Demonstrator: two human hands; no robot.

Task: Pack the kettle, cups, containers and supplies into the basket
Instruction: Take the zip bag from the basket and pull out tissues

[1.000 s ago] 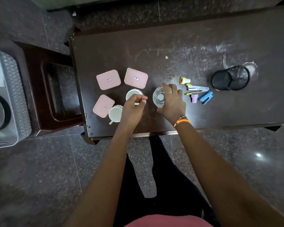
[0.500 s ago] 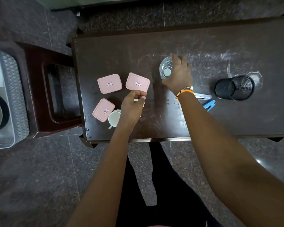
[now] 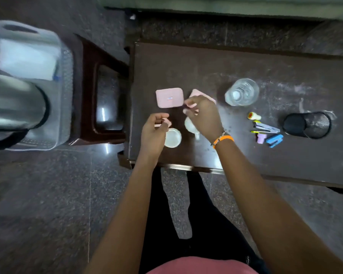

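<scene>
The basket (image 3: 63, 80) sat at nine o'clock with the kettle (image 3: 14, 101) inside. On the table (image 3: 186, 62), the left hand (image 3: 153, 133) and right hand (image 3: 203, 117) hovered half-curled over cups (image 3: 173, 137) and pink containers (image 3: 169, 97), grasp unclear.

Office: stapler (image 3: 266, 128), mesh pen-holder (image 3: 307, 124).

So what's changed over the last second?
The right hand carried the glass farther up the table, let it go, and came back over the pink containers. The left hand shifted left, beside the white cup. Stationery and mesh holder stayed put.
</scene>
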